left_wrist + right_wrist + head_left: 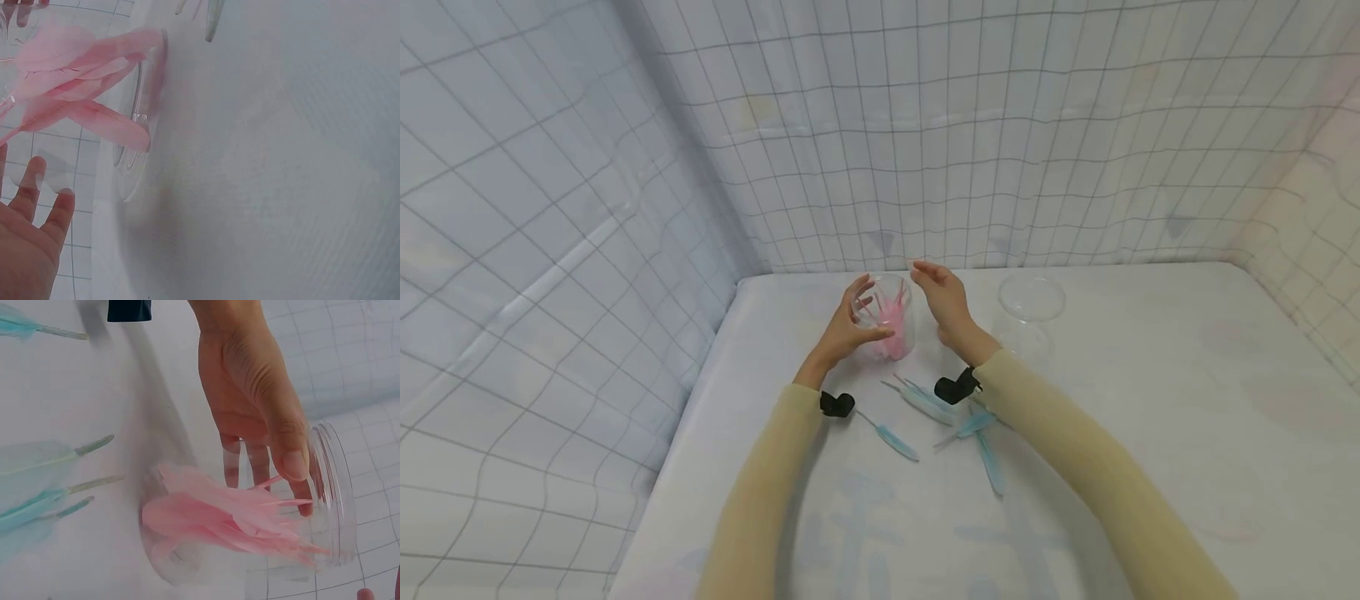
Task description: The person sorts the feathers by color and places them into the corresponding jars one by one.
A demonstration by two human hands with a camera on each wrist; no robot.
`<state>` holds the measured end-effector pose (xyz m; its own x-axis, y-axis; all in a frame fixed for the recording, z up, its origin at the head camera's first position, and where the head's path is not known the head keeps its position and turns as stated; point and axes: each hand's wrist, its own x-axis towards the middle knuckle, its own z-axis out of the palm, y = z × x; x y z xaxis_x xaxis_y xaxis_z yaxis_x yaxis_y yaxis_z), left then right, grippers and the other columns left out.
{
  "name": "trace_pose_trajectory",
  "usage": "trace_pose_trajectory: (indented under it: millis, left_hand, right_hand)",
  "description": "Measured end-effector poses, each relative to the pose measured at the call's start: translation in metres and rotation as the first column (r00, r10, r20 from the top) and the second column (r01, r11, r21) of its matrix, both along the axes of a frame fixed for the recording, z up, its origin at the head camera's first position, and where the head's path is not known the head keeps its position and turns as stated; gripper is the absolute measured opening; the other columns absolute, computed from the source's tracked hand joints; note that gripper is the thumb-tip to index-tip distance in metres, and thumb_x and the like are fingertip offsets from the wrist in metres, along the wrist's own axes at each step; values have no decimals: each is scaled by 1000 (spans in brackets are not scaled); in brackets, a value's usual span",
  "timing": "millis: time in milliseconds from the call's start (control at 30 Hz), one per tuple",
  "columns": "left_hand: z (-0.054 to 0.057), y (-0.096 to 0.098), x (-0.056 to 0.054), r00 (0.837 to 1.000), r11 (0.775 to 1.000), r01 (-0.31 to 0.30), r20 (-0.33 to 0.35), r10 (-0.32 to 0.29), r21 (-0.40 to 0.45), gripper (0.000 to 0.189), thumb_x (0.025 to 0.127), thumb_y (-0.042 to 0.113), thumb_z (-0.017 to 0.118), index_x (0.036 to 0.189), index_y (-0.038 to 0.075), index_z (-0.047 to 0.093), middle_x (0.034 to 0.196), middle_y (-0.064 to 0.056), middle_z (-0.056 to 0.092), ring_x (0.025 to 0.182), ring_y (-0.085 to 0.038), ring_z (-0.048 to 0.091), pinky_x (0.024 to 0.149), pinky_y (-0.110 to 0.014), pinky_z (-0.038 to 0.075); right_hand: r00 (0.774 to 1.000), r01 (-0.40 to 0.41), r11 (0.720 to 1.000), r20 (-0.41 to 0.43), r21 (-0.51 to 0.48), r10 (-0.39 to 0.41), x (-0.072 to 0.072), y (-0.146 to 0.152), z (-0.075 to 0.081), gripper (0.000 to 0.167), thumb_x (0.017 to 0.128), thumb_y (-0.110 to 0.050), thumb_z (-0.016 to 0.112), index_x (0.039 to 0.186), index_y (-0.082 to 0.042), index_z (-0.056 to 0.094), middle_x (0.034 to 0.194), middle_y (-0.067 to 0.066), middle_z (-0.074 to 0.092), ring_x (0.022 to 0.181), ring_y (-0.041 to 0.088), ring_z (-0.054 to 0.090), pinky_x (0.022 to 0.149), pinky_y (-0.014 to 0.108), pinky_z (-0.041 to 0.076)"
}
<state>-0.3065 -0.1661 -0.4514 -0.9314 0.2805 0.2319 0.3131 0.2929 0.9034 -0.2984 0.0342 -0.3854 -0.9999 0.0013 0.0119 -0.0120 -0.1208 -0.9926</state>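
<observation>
A clear jar (911, 335) stands upright on the table, holding a bunch of pink feathers (891, 323) with their quills pointing up. My left hand (842, 329) grips its left side, thumb across the front and fingers around the back; the right wrist view shows that thumb pressed near the rim. To the jar's right, my right hand (946, 300) is raised with fingers extended, apart from the wall and holding nothing. Only the fingertips (366, 595) of the right hand enter the right wrist view.
Several light blue feathers (927, 404) lie loose on the white table (1150, 433), nearer to me than the jar. A second clear jar (1032, 310) stands behind my right forearm. Grid-patterned curtains (955, 150) hang along the back and sides.
</observation>
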Motion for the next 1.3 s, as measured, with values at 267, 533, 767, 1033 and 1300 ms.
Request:
trace_pose_trajectory:
  millis: [267,533,767,1033,1300]
  left_hand:
    - [4,-2,0,1000,1000,2,7,-2,16,102,74,18,83,151,25,16,151,6,27,135,-20,30,105,-50,25]
    - [19,-3,8,999,999,43,22,-43,18,102,76,12,81,152,16,13,153,-5,23,137,-29,26,106,-54,21]
    - [38,-1,22,998,998,55,22,-54,-12,99,77,6,79,151,8,13,153,-14,22,136,-35,26,103,-54,23]
    - [27,-7,11,997,996,74,13,-73,-52,100,78,7,79,152,12,12,154,-11,20,137,-34,24,104,-55,21]
    - [11,-13,-3,998,997,61,13,-60,-55,102,77,18,82,152,26,14,154,3,22,138,-23,26,106,-51,20]
  right_hand:
    - [998,-23,998,-55,56,26,10,25,9,36,93,-21,62,127,-8,57,132,6,53,121,18,46,103,38,32]
    - [973,-12,989,-226,147,46,22,57,18,44,92,-17,64,131,-2,50,133,11,48,123,20,43,100,40,36]
    - [931,18,985,-363,174,47,27,93,27,50,89,-15,67,133,-2,47,137,6,47,126,22,40,98,36,38]
    - [872,124,963,-489,240,9,34,134,27,70,83,-7,73,142,-4,35,143,7,39,132,21,33,105,42,28]
    - [949,86,922,-312,378,40,30,164,5,99,79,-20,79,152,-20,12,154,4,18,140,16,15,111,42,17]
